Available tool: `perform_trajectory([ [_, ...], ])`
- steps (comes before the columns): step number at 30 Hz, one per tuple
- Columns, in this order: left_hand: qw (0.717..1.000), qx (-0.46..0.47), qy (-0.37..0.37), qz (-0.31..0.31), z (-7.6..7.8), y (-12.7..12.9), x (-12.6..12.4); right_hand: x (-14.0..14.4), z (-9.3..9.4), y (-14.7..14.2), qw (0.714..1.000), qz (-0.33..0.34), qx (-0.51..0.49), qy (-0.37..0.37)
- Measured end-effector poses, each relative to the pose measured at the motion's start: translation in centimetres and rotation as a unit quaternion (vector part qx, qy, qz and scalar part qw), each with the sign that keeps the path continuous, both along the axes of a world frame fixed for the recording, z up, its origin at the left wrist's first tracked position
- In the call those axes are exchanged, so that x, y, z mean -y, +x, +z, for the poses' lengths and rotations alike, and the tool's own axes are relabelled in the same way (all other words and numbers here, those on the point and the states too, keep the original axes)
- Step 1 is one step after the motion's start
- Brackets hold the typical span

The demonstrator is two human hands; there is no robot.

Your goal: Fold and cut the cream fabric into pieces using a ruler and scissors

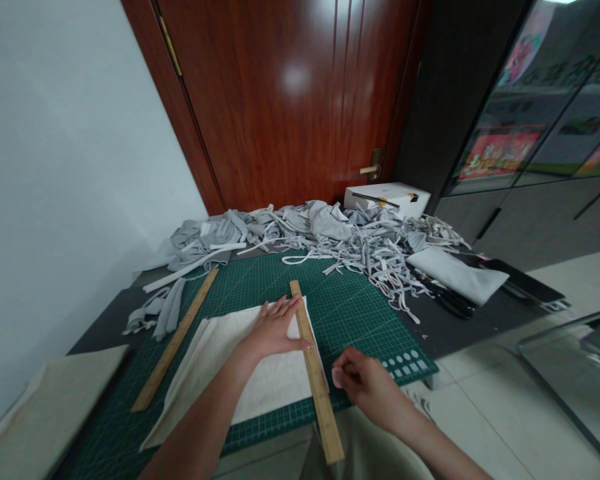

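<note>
A folded cream cloth (270, 383) lies on a green cutting mat (350, 313). Along the cloth's right edge runs a wooden ruler (316, 373), its near end sticking out past the table's front edge. My left hand (275, 328) is spread over the cloth, with fingertips and thumb pressing on the ruler. Just right of the ruler, my right hand (367, 381) is closed around a small pale pink piece of chalk (337, 377), mostly hidden by the fingers. It is held low over the mat's near right part.
A second wooden ruler (180, 333) lies left of the cloth. Heaps of grey fabric scraps (325, 223) line the back. Black-handled scissors (453, 300) sit at right, beside a grey cloth piece (457, 272). Another folded cloth (55, 407) is at left; a white box (400, 197) stands behind.
</note>
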State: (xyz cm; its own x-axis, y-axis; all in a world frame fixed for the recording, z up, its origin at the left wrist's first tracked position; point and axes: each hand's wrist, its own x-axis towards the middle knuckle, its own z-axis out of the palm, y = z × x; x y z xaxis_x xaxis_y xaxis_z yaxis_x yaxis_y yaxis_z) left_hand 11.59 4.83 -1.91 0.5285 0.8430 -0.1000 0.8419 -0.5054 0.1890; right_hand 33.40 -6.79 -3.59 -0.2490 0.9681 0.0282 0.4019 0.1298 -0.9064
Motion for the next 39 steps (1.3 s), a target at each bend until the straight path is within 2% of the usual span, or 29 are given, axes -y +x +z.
perform_trajectory([
  [7, 1.000, -0.003, -0.005, 0.001, 0.2, 0.1, 0.0, -0.2, -1.1, -1.6, 1.000, -0.004, -0.010, 0.012],
  [13, 1.000, 0.003, -0.003, -0.002, -0.2, -0.1, -0.1, 0.8, -0.5, -1.6, 1.000, 0.007, -0.014, -0.014],
  [17, 1.000, 0.006, -0.004, -0.002, -0.2, -0.1, -0.1, 0.4, 0.0, -0.6, 0.999, -0.027, -0.016, 0.017],
  [21, 1.000, 0.002, -0.010, 0.002, 0.0, 0.0, 0.0, -2.0, 0.0, 1.5, 0.987, -0.096, 0.107, 0.067],
  [26, 1.000, 0.004, -0.010, 0.000, 0.1, -0.1, 0.1, -4.6, -0.8, 4.2, 0.959, -0.178, 0.210, 0.063],
  [30, 1.000, 0.003, -0.017, 0.007, 0.3, 0.0, 0.3, -4.7, -1.1, 5.0, 0.934, -0.196, 0.298, 0.035],
  [33, 1.000, 0.000, -0.023, 0.010, 0.5, 0.0, 0.4, -4.1, -0.8, 4.7, 0.895, -0.238, 0.375, 0.030],
  [35, 1.000, 0.003, -0.026, 0.008, 0.6, 0.0, 0.5, -3.6, -0.5, 4.0, 0.880, -0.263, 0.390, 0.071],
  [36, 1.000, 0.004, -0.026, 0.006, 0.6, 0.0, 0.5, -3.5, -0.3, 3.4, 0.882, -0.260, 0.378, 0.105],
  [39, 1.000, 0.007, -0.022, 0.004, 0.4, -0.1, 0.4, -3.6, -0.1, 0.7, 0.917, -0.168, 0.299, 0.205],
])
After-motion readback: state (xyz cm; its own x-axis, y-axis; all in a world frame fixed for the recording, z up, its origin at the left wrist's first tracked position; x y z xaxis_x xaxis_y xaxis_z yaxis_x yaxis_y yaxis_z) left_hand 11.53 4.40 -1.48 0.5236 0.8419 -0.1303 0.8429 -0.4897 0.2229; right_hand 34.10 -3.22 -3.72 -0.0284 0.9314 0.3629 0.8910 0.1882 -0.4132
